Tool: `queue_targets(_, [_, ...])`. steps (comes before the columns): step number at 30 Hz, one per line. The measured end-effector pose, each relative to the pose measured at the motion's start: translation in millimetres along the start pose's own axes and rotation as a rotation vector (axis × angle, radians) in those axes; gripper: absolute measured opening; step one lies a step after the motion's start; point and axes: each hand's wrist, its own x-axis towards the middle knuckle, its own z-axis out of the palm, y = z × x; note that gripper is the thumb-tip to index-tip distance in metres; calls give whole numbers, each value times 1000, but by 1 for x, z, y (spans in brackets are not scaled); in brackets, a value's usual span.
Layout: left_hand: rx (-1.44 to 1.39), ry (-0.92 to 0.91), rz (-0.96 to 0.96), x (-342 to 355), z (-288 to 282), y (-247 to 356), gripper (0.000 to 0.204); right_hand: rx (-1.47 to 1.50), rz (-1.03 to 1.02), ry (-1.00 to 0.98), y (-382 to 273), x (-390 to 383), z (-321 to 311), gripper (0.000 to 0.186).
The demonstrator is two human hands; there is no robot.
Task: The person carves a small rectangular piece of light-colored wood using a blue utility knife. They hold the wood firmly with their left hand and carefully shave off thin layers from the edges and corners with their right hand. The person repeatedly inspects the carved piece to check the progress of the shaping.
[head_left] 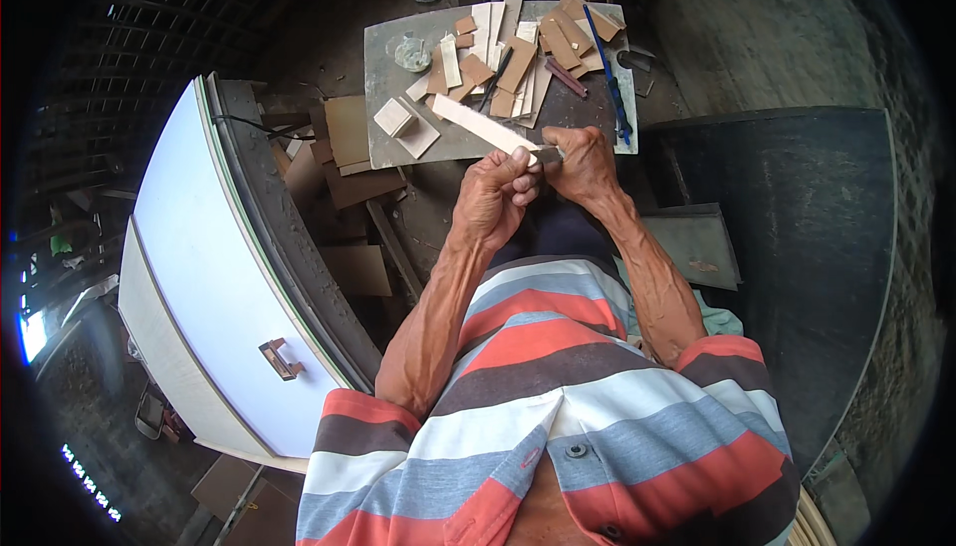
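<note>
My left hand point(501, 193) is closed on the near end of a pale wooden strip point(480, 127), thumb on top. The strip slants away to the far left, over the near part of the work table point(383, 143). My right hand point(586, 166) is closed around a short dark-grey blade point(548, 155), whose handle is hidden in the fist. This blade lies against the strip's near end, right beside my left thumb. Both hands are close together in front of my body, just at the table's near edge.
Wood offcuts point(518, 65) pile up on the table beside a clear plastic bag point(411, 54), a long blue tool point(608, 76) and a dark red piece point(566, 77). A white panel point(239, 267) with a small wooden block point(281, 358) stands left. A dark board point(787, 237) leans right.
</note>
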Motion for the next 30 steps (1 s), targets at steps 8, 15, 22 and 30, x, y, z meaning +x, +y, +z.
queue_targets(8, [204, 106, 93, -7, 12, 2, 11, -3, 212, 44, 45, -16, 5, 11])
queue_targets(15, [293, 132, 192, 0, 7, 4, 10, 45, 124, -131, -23, -9, -16, 10])
queue_targets(22, [359, 145, 185, -1, 3, -1, 10, 80, 152, -164, -16, -10, -6, 10])
queue_targets(30, [360, 125, 203, -4, 27, 1, 10, 258, 450, 102, 98, -40, 53, 14])
